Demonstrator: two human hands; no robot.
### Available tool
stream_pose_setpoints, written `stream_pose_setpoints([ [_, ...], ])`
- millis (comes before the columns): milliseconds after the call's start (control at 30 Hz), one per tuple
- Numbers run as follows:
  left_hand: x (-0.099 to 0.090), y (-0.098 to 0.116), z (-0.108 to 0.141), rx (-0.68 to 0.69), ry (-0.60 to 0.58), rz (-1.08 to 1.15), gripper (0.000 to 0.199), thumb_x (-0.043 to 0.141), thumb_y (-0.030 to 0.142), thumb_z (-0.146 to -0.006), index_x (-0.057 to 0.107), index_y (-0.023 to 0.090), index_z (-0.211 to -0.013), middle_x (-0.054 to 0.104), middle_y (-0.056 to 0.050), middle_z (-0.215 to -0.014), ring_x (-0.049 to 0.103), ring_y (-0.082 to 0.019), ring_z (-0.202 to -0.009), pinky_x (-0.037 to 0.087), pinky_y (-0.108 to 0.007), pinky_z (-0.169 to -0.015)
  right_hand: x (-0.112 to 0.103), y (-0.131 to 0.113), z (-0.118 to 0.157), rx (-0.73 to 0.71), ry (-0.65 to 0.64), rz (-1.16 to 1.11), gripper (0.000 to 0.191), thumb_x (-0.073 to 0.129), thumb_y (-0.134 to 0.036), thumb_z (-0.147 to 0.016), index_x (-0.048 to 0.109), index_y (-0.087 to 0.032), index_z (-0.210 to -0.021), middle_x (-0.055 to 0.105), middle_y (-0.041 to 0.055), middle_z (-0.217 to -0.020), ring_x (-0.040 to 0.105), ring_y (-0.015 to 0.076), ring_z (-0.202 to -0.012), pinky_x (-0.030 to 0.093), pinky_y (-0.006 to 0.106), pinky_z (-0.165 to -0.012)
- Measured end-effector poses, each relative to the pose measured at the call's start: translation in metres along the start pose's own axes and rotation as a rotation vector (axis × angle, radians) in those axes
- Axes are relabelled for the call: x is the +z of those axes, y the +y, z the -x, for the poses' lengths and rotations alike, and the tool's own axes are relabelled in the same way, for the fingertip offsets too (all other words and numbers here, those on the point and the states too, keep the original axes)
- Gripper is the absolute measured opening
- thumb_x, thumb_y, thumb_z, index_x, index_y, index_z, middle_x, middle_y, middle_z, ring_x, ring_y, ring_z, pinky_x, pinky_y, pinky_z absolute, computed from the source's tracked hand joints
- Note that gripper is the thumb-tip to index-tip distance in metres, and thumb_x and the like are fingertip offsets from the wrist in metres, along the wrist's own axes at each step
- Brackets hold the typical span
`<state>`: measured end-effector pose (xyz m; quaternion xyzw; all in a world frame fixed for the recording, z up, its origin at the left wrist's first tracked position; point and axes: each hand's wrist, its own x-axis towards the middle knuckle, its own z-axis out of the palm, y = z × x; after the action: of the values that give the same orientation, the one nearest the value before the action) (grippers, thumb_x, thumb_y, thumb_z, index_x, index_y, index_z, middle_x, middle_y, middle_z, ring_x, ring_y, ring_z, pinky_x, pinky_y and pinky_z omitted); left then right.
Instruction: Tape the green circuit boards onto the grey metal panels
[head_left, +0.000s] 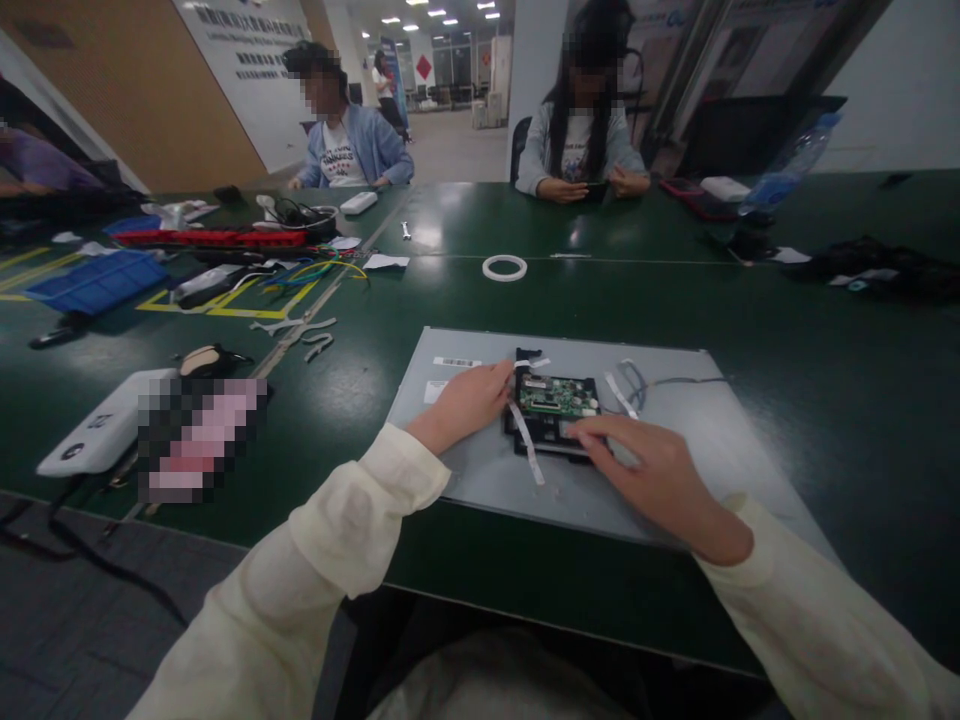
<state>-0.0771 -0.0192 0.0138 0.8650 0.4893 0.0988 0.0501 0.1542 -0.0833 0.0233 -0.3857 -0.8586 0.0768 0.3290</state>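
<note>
A flat grey metal panel point(465, 475) lies on the table in front of me. On its middle sits a black plastic frame point(551, 435) carrying a green circuit board point(559, 396). White tape strips point(527, 442) cling to the frame and hang over its edge. My left hand point(471, 400) is closed at the frame's left edge, fingertips pressed together against it. Thumb and fingers of my right hand point(656, 475) pinch the frame's lower right part. A thin grey cable point(675, 380) runs from beside the board over the panel's right side.
A white tape roll point(504, 268) lies beyond the panel. To the left are a white power bank point(105, 420), a mouse point(212, 361), tape scraps point(315, 342), coloured wires point(315, 272) and a blue tray point(97, 280). Two people sit across the green table; a water bottle point(791, 165) stands far right.
</note>
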Motion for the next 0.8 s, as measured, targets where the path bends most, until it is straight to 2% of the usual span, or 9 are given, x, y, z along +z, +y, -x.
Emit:
stream_pose_setpoints([
  [100,0.001,0.001,0.000,-0.009,-0.002,-0.020,0.012,0.036,0.022,-0.093,0.045,0.017,-0.100,0.062,-0.006,-0.082,0.060,-0.019,-0.075,0.045,-0.028,-0.064,-0.003,0.020,-0.004,0.146,0.088,0.177,0.023,0.045,-0.028,-0.091,0.063,-0.017,-0.100,0.067,0.0066,-0.100,0.064,0.0201,-0.089,0.052,0.035,-0.080],
  [200,0.001,0.002,0.001,-0.021,0.006,-0.040,0.013,0.035,0.022,-0.093,0.045,0.017,-0.101,0.062,-0.006,-0.082,0.060,-0.019,-0.076,0.045,-0.028,-0.065,-0.004,0.038,-0.004,0.166,0.064,0.249,0.026,0.043,-0.028,-0.091,0.063,-0.016,-0.101,0.065,0.0077,-0.106,0.061,0.0238,-0.099,0.049,0.043,-0.087],
  [333,0.001,0.002,0.002,-0.031,0.031,-0.034,0.011,0.039,0.018,-0.091,0.047,0.017,-0.098,0.061,-0.006,-0.087,0.059,-0.020,-0.079,0.046,-0.029,-0.068,-0.006,0.049,-0.001,0.171,0.009,0.259,0.026,0.042,-0.027,-0.090,0.065,-0.017,-0.096,0.065,0.0068,-0.105,0.061,0.0234,-0.097,0.049,0.043,-0.087],
  [433,0.000,0.002,0.001,-0.014,0.115,0.034,0.013,0.038,0.015,-0.090,0.048,0.017,-0.098,0.060,-0.007,-0.093,0.058,-0.020,-0.086,0.047,-0.031,-0.075,-0.011,0.052,-0.001,0.202,0.010,0.285,0.026,0.042,-0.026,-0.089,0.066,-0.017,-0.096,0.065,0.0070,-0.104,0.061,0.0237,-0.097,0.049,0.042,-0.086],
  [533,-0.003,0.005,0.002,0.091,0.197,0.102,0.017,0.036,0.016,-0.093,0.050,0.016,-0.103,0.059,-0.008,-0.102,0.054,-0.020,-0.098,0.045,-0.033,-0.086,-0.015,0.056,-0.002,0.234,0.013,0.293,0.027,0.043,-0.027,-0.088,0.067,-0.016,-0.096,0.066,0.0074,-0.103,0.061,0.0234,-0.095,0.049,0.041,-0.085],
  [600,-0.005,0.009,0.004,0.188,0.207,0.141,0.020,0.036,0.020,-0.095,0.050,0.016,-0.108,0.058,-0.008,-0.109,0.052,-0.020,-0.106,0.043,-0.035,-0.092,-0.015,0.058,-0.002,0.244,0.010,0.293,0.027,0.043,-0.027,-0.088,0.067,-0.016,-0.094,0.066,0.0075,-0.101,0.061,0.0231,-0.093,0.049,0.041,-0.084],
  [800,-0.008,0.018,0.008,0.424,0.096,0.230,0.032,0.040,0.029,-0.096,0.046,0.018,-0.125,0.051,-0.008,-0.133,0.040,-0.019,-0.128,0.033,-0.039,-0.108,-0.011,0.066,0.001,0.283,0.016,0.304,0.031,0.041,-0.031,-0.088,0.065,-0.014,-0.100,0.064,0.0108,-0.104,0.059,0.0248,-0.096,0.048,0.041,-0.083],
])
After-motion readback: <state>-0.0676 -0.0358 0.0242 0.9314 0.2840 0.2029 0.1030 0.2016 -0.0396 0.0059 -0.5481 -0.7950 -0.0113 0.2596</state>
